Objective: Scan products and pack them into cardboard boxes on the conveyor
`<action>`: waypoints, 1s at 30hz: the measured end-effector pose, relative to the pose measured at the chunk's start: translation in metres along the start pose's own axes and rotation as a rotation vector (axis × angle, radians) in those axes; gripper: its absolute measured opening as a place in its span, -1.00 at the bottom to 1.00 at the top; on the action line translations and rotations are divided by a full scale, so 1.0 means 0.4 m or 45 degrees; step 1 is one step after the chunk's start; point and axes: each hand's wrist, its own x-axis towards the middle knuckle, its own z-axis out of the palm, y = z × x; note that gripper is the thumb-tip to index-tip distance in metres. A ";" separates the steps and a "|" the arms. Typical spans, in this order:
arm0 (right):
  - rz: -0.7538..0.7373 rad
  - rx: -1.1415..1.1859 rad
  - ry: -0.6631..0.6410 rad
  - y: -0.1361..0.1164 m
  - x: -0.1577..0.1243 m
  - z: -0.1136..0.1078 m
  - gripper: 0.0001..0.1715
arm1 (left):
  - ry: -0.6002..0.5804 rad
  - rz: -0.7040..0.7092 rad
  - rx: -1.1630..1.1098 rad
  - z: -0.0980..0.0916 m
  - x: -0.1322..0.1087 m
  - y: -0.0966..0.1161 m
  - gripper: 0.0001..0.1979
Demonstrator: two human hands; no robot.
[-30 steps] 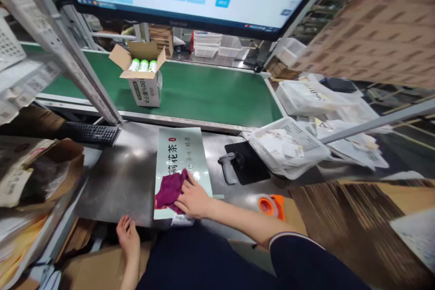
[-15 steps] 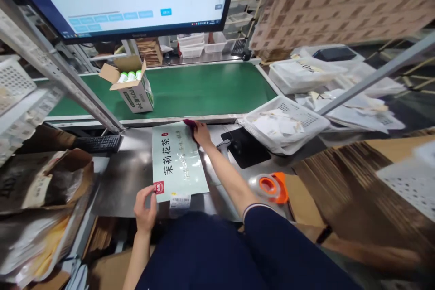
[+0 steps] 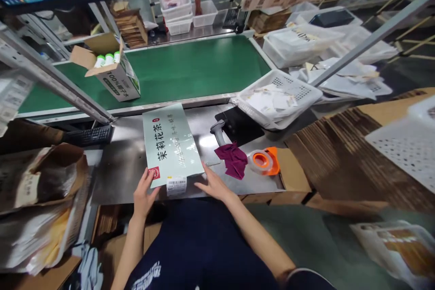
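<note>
A flat pale green tea package with large dark characters lies on the metal table. My left hand pinches its near left corner, fingers along the side and thumb at the front edge. My right hand is beside the near right corner, its fingertips at the edge and its thumb spread apart below. Between the hands, a white barcode label sticks out past the package's front edge. A crumpled purple cloth sits to the right of the package, close to a grey handheld scanner.
An orange tape dispenser stands right of the cloth. Behind the table runs a green conveyor carrying an open carton of bottles. A white basket of papers is at the right, a keyboard at the left.
My right hand has let go of the purple cloth, which now lies on the table, and has come back to the package's near right corner. My left hand has closed around the near left corner.
</note>
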 end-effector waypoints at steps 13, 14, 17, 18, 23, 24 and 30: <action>-0.080 -0.045 0.068 -0.009 0.144 -0.040 0.05 | 0.068 -0.003 -0.057 0.030 0.087 -0.042 -0.49; -0.065 -0.042 0.079 -0.013 0.174 -0.045 0.06 | 0.087 -0.051 -0.081 0.038 0.118 -0.041 -0.48; 0.019 -0.048 0.108 -0.031 0.275 -0.067 0.08 | 0.102 -0.217 -0.163 0.066 0.224 -0.034 -0.43; 0.077 -0.056 0.117 -0.040 0.304 -0.075 0.08 | 0.100 -0.254 -0.180 0.075 0.259 -0.032 -0.42; 0.400 0.073 0.404 -0.086 0.344 -0.079 -0.18 | 0.107 -0.242 -0.172 0.105 0.353 -0.031 -0.36; 0.430 0.163 0.421 -0.095 0.336 -0.067 -0.34 | 0.103 -0.227 -0.182 0.109 0.357 -0.034 -0.36; 0.275 0.663 0.152 -0.183 0.332 0.043 -0.69 | 0.058 -0.142 -0.220 0.105 0.365 -0.052 -0.36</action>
